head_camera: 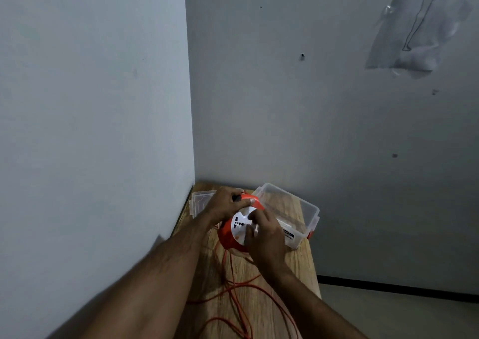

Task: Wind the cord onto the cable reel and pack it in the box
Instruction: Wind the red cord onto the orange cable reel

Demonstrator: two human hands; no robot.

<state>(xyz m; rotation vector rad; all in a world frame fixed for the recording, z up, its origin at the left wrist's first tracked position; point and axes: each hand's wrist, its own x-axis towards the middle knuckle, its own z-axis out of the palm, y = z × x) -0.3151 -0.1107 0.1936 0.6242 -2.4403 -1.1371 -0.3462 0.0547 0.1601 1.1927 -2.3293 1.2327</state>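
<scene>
An orange cable reel (227, 231) with a white socket face is held tilted above the wooden table (298, 261). My left hand (225, 204) grips its upper rim and black handle. On the white face, my right hand (264, 232) presses with its fingers at the centre. Loose orange cord (234, 284) trails from the reel's underside in loops across the table toward me. A clear plastic box (308, 209) with orange latches stands open just right of the reel.
The box's clear lid (201, 200) lies flat at the table's far left corner behind my left hand. Walls close in the table at left and back. The table's right edge drops to the floor (401, 312).
</scene>
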